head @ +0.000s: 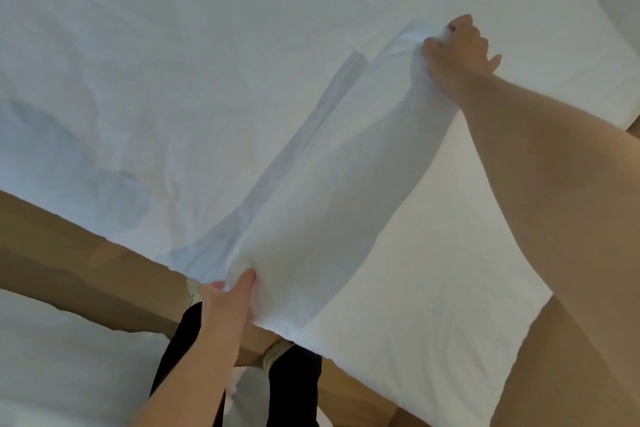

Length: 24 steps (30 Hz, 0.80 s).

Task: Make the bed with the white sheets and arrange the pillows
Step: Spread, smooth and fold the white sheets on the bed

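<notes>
A white pillow [346, 191] lies lengthwise over the near edge of the bed, running from bottom centre up to the right. My left hand [228, 302] grips its near corner at the bed's edge. My right hand [457, 45] reaches far out and grips the pillow's far corner, bunching the fabric. The white sheet [173, 62] covers the mattress, lightly wrinkled at the left. A second white pillow [433, 305] lies beside the first, under my right forearm.
The wooden floor [86, 270] runs along the bed's near edge. More white bedding [62, 364] lies at the bottom left. My legs in black trousers [291, 392] stand against the bed.
</notes>
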Each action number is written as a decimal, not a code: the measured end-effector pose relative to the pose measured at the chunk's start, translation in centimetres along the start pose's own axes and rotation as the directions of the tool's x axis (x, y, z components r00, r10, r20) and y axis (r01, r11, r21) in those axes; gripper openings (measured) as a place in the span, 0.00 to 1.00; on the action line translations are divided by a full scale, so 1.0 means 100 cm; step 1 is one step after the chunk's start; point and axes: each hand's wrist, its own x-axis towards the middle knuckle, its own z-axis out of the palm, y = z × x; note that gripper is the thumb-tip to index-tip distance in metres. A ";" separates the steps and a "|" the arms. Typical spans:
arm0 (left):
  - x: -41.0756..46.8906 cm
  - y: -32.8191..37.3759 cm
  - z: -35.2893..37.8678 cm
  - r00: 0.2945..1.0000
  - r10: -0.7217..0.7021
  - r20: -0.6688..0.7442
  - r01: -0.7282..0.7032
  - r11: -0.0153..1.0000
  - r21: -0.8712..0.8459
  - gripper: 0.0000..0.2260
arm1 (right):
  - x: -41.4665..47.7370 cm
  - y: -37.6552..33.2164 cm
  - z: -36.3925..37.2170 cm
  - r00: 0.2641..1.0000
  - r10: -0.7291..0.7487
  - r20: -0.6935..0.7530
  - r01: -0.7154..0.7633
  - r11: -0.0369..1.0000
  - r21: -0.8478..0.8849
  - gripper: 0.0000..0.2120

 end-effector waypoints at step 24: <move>-0.005 0.159 0.165 0.755 0.535 0.380 -0.633 0.442 0.636 0.63 | -0.250 0.352 0.045 0.430 0.367 0.825 -0.901 0.235 0.364 0.73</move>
